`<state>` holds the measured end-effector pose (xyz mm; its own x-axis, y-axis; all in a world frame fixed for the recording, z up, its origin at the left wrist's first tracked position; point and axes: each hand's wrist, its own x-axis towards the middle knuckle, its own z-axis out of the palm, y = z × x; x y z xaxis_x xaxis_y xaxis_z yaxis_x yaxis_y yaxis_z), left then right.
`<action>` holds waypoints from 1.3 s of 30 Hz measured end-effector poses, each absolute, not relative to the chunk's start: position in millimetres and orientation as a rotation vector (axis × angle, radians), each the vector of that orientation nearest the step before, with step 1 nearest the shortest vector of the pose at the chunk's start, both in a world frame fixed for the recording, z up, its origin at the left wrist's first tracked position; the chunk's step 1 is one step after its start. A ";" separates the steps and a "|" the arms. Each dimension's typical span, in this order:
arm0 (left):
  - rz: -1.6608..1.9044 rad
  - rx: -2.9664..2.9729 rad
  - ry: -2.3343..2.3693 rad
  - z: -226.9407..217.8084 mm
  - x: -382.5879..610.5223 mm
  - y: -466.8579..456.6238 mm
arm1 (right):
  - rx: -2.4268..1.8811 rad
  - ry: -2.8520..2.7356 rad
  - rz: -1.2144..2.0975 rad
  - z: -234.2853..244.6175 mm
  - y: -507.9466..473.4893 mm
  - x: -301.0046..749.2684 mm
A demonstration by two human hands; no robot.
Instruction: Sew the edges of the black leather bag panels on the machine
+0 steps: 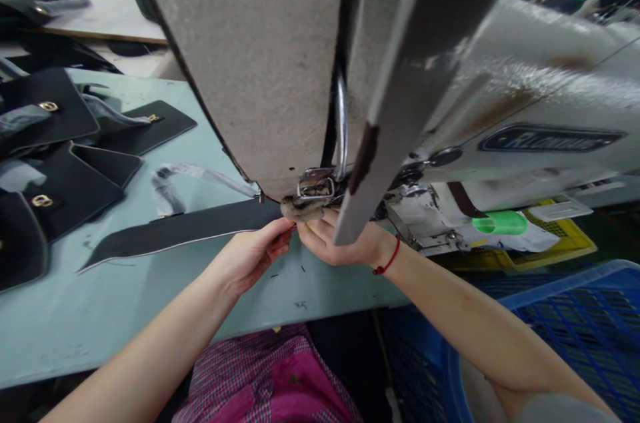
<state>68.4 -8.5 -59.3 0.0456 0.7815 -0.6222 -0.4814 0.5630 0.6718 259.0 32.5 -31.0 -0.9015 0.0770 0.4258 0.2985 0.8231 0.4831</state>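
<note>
A long black leather strip (185, 231) with a pale edge lies across the light green table (150, 316) and runs under the head of a sewing machine (280, 63). My left hand (257, 253) pinches the strip's right end just below the presser foot (316, 188). My right hand (343, 239), with a red cord on its wrist, holds the same end from the other side, fingers curled beside the needle area. The strip's tip under the machine is hidden by both hands.
Black leather pieces with gold clasps (60, 163) are stacked at the left of the table. A clear plastic wrapper (175, 183) lies behind the strip. A blue plastic crate (560, 336) stands at the lower right, with a yellow tray (565, 243) beyond it.
</note>
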 end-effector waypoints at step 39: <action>0.988 0.412 1.223 -64.8 62.3 -7.6 | -0.808 -2.539 -0.443 -50.7 1.9 259.5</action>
